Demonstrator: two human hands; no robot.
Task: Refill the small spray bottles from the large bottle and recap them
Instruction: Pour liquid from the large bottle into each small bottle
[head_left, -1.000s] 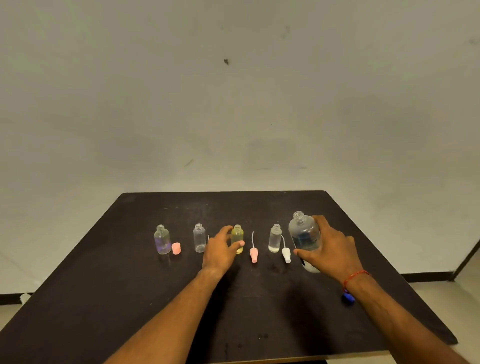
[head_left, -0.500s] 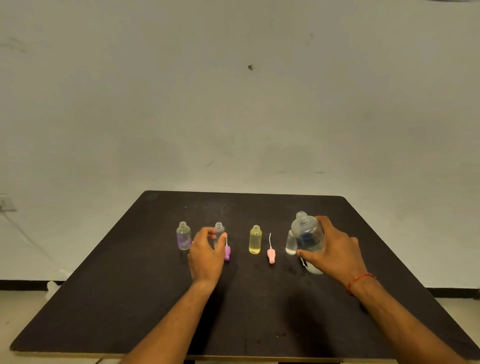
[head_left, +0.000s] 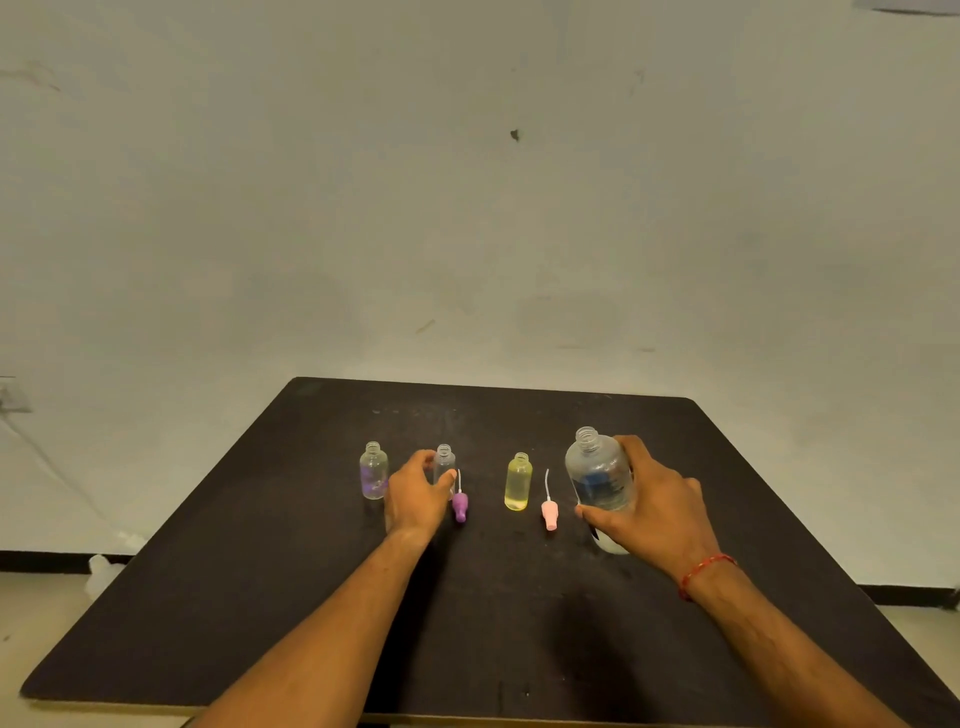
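Lower middle of frame: right hand (head_left: 657, 512) wraps the large clear plastic bottle (head_left: 600, 480), uncapped, standing on the black table (head_left: 519, 623). Left hand (head_left: 415, 496) curls round the small clear colourless spray bottle (head_left: 445, 463), thumb and fingers on either side of it; grip looks light.

Step in hand, as I judge it: steady this small bottle for filling. Hold low on the body, keep the neck clear, bring the large mouth close before tilting, pour slowly (necks are narrow).

Contents: large bottle holds clear liquid. Yellow-tinted small bottle (head_left: 518, 481) looks well filled. Purple-tinted small bottle (head_left: 373, 472), far left of the row: level unclear. All open; purple spray cap (head_left: 460, 506) and pink spray cap (head_left: 549, 513) lie beside them
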